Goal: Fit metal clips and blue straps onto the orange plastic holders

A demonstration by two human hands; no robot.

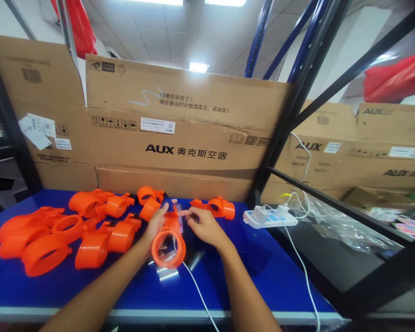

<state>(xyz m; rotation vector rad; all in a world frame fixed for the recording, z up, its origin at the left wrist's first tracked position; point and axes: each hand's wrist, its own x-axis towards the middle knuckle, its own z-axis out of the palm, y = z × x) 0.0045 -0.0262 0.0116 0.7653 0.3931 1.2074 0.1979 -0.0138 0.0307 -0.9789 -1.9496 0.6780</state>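
My left hand (156, 223) is wrapped around the handle end of an orange tape dispenser (173, 224), whose round ring hangs toward me above the table. At the dispenser's upper end is my right hand (204, 225), fingers curled and one finger reaching to the orange plastic. Whether something small is pinched in those fingers is hidden. Below the ring lie shiny metal pieces (167, 273), partly covered by it. A phone-like object (180, 222) shows just behind the dispenser, and a white cable (197, 287) runs from there to the front edge.
Several orange tape dispensers (93, 249) are heaped on the left of the blue table (131, 288). More orange dispensers (228, 210) lie at the back. A white power strip (269, 217) with plugs sits at right by a black rack post (280, 138). Cardboard (180, 138) walls the back.
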